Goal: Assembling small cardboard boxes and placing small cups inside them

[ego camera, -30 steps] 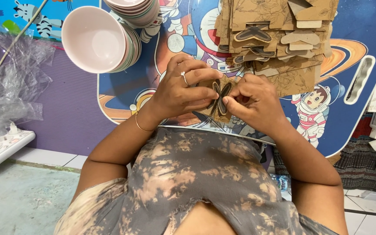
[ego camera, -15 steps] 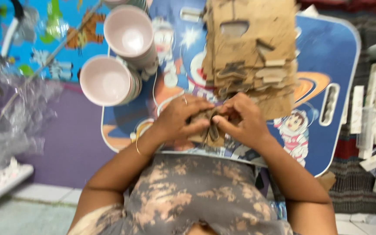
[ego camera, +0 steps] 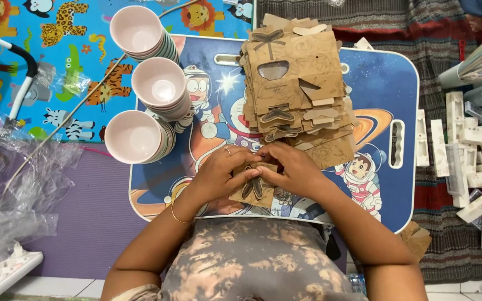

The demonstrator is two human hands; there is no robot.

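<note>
At the tabletop's near edge, your left hand and right hand pinch a brown cardboard cutout. You look mid-fold; next, press its flaps flat.

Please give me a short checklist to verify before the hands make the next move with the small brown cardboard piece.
1. Both hands on the cardboard piece: ok, left hand and right hand pinch it.
2. Piece over the lap table: ok.
3. Cardboard stack steady: cannot tell, its sheets lie uneven.
4. Bowl stacks apart from the hands: ok.
5. Fold under the fingers finished: cannot tell, hidden.
</note>
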